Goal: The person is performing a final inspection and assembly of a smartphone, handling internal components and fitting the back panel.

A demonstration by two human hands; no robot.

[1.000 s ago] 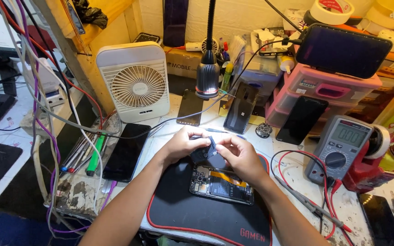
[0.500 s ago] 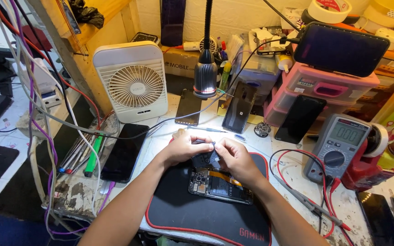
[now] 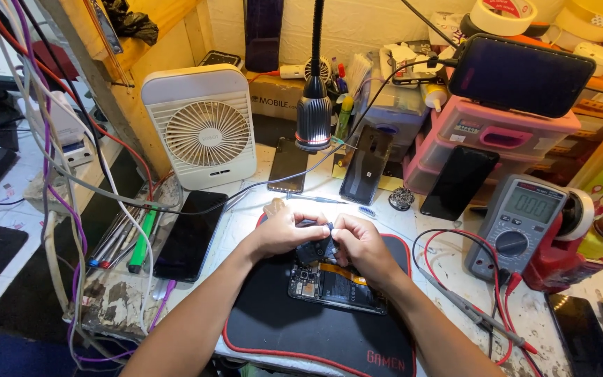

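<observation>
Working: left hand point(image 3: 284, 232) and right hand point(image 3: 361, 244) meet over the far end of an opened phone point(image 3: 336, 283); both sets of fingers pinched together on a small dark part point(image 3: 317, 246) held between them.
Change: against the pictures of a moment ago, the hands sit slightly nearer and lower over the phone; grip otherwise alike, so the fine work on that part is still under way.
Location: opened phone lies on a black mat with red edging point(image 3: 301, 328), at the near middle of the bench.
Left room: a dark phone point(image 3: 190, 234) just beside the mat, loose tools point(image 3: 130, 234) beyond it.
Right room: red and black probe leads point(image 3: 469, 307) trail close by the mat; multimeter point(image 3: 518, 223) further right.
Far room: lamp head point(image 3: 313, 122), fan point(image 3: 204, 129) and leaning phones crowd the far side.
Near edge: mat overhangs the near bench edge.
</observation>
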